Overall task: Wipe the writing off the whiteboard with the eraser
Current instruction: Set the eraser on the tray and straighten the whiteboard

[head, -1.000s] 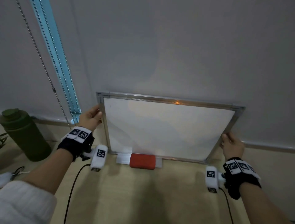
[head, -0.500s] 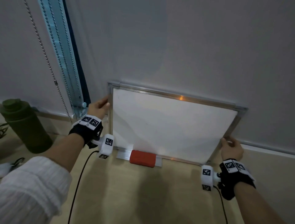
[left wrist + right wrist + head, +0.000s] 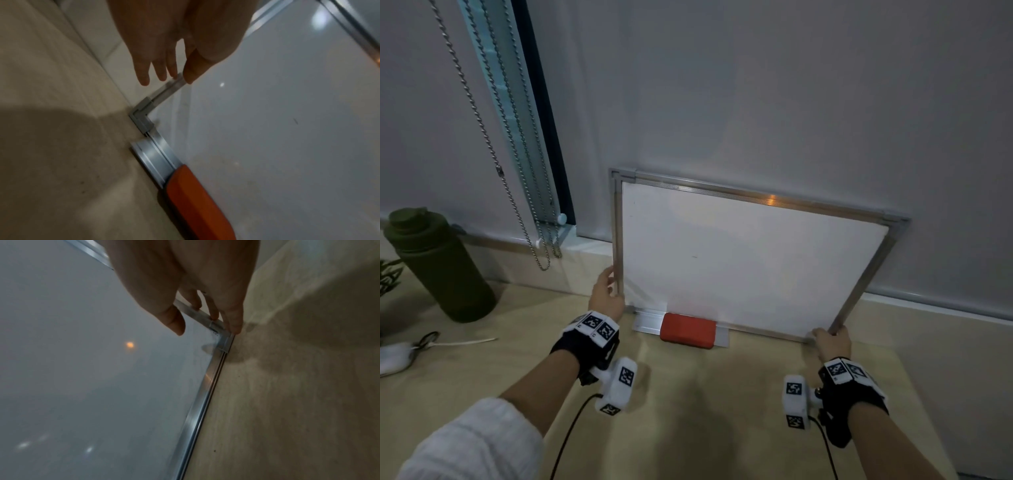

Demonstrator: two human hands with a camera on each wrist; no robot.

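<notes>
The whiteboard (image 3: 739, 260) stands on the table, leaning back against the wall, and its face shows only a tiny dark speck. A red eraser (image 3: 687, 330) lies on the metal tray (image 3: 645, 320) at its bottom edge. My left hand (image 3: 606, 291) pinches the left frame low down, thumb in front and fingers behind (image 3: 180, 78), just above the eraser (image 3: 197, 203). My right hand (image 3: 828, 341) is at the bottom right corner. Its straight fingers touch the frame's outer edge (image 3: 205, 326), and the thumb hovers just off the board's face (image 3: 82, 353).
A dark green bottle (image 3: 441, 270) stands at the far left by the wall. Bead chains (image 3: 517, 205) hang from the blind beside the board. A white device with a cord (image 3: 393, 356) lies at the left. The table's right edge (image 3: 914, 394) is close to my right hand.
Both hands have slid down the side frames towards the bottom corners. The board now sits further right in the head view, past the blind's chains.
</notes>
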